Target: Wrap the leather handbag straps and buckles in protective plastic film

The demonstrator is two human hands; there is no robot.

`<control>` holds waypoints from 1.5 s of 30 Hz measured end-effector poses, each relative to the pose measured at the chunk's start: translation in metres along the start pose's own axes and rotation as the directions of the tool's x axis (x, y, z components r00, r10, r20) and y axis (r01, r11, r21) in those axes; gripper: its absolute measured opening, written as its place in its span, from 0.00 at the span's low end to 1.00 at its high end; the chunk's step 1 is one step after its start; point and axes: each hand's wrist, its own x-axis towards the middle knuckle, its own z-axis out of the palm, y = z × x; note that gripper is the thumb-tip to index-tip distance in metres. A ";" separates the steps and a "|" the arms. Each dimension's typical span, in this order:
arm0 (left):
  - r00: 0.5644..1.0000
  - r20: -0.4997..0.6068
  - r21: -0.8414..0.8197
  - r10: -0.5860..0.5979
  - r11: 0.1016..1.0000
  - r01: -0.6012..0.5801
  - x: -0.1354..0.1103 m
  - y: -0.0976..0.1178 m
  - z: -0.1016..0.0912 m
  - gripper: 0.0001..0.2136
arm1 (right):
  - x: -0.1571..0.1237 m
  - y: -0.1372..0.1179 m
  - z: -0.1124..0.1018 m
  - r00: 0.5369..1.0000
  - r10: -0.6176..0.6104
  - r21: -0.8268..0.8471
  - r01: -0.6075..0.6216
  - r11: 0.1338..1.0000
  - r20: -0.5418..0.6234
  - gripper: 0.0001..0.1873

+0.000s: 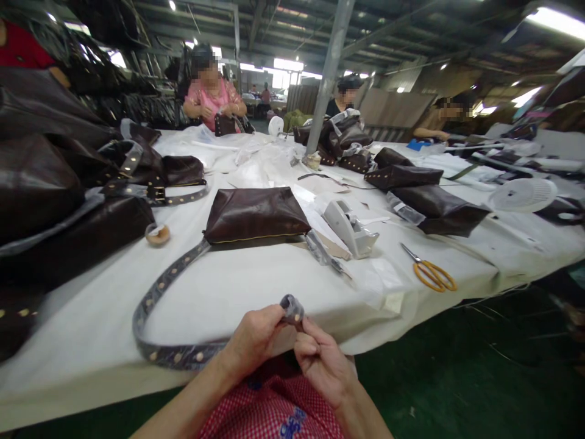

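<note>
A dark brown leather bag (256, 214) lies on the white-covered table in front of me, its zip edge facing my side. From its left corner a studded strap (158, 286), covered in clear plastic, loops along the table and back to my hands. My left hand (256, 334) is closed on the strap near its end, thumb and fingers pinching it. My right hand (322, 356) pinches the curled strap end from the other side, at the table's front edge. Part of the strap is hidden behind my left wrist.
A tape dispenser (350, 225) stands right of the bag. Yellow-handled scissors (429, 268) lie farther right. A small tape roll (158, 235) and piled brown bags (68, 201) are at left. More bags (441, 207) lie right, near a metal post (329, 73). Several people work around the table.
</note>
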 end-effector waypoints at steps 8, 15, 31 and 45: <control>0.926 0.299 -0.462 -0.232 0.814 0.353 0.025 0.023 -0.026 0.07 | -0.016 -0.049 0.007 0.392 -0.363 -0.534 0.578 -0.617 0.845 0.30; 0.930 0.350 -0.523 -0.108 0.801 0.290 0.033 0.033 -0.026 0.09 | -0.012 -0.044 0.024 0.474 -0.007 -0.289 0.526 -0.800 0.881 0.31; 0.910 0.357 -0.578 -0.211 0.715 0.393 0.017 0.031 -0.011 0.08 | 0.011 -0.022 0.028 0.754 -0.554 -0.837 0.518 0.174 0.352 0.09; 0.966 0.165 -0.358 -0.198 0.901 0.246 0.016 0.045 -0.006 0.07 | 0.024 -0.065 0.022 0.346 -0.302 -0.459 0.673 -0.580 0.888 0.08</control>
